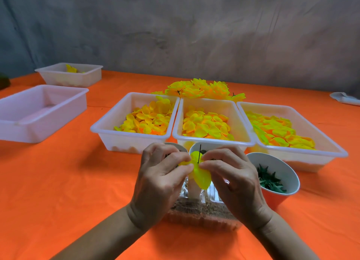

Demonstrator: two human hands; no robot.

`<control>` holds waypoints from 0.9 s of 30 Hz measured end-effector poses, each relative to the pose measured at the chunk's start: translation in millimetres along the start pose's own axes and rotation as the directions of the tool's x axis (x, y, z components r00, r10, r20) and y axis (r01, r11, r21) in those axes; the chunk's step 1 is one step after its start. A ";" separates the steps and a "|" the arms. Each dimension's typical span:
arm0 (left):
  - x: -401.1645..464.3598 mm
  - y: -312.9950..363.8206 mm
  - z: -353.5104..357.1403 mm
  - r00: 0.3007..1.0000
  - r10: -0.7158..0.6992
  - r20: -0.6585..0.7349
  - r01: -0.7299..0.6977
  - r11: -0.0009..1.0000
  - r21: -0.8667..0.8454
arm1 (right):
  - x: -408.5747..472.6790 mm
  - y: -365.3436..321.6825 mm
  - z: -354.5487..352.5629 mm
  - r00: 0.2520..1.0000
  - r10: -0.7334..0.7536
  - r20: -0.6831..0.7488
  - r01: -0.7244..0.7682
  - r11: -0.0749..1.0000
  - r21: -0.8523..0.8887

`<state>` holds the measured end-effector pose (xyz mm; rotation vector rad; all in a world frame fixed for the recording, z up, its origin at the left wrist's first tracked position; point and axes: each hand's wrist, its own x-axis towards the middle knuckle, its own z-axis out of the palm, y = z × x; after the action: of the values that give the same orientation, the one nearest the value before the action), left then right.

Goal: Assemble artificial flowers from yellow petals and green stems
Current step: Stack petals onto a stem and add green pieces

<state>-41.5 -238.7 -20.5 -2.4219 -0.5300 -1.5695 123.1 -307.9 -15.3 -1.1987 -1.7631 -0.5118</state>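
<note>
We see a bright yellow fabric petal piece (198,172), glossy and slightly translucent, held above the near middle of a tabletop covered in an orange cloth (58,181). A thin dark green stem (199,154) pokes up through its centre. The left hand (161,179) pinches the petal's left side between thumb and fingers, and the right hand (231,179) pinches its right side, so both hands meet on the one flower.

Beneath the hands sits a clear plastic box with brownish contents (200,211). Just right of it stands a red cup with a white inside, holding small dark green leafy parts (272,174). Two more white cups (196,148) are mostly hidden behind the fingers.

Towards the middle of the tabletop, three white plastic trays stand side by side, rims touching: the left tray (132,137), the middle tray (212,140) and the right tray (300,150), each full of loose yellow petals. Behind them lies a heap of finished yellow flowers (196,89).

Near the left edge rests an empty white tray (39,111), and towards the far left corner a smaller white tray (70,75) holds a few yellow pieces. Open orange cloth stretches along the near edge on both sides of the arms and between the left trays and the central ones. We find no readable writing.
</note>
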 end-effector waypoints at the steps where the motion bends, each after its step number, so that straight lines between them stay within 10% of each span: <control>1: 0.2 0.3 0.3 1.000 0.003 0.001 -0.003 1.000 0.001 | 0.0 0.2 0.3 1.000 0.001 0.005 -0.001 1.000 0.001; 27: -3.4 -2.5 4.6 0.994 0.100 0.046 -0.106 0.983 0.151 | -4.0 1.5 0.1 0.998 0.017 0.066 -0.015 0.999 -0.032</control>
<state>-39.9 -235.4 -25.5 -2.3295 -0.5032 -1.3904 124.8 -309.2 -19.0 -1.2636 -1.8062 -0.4977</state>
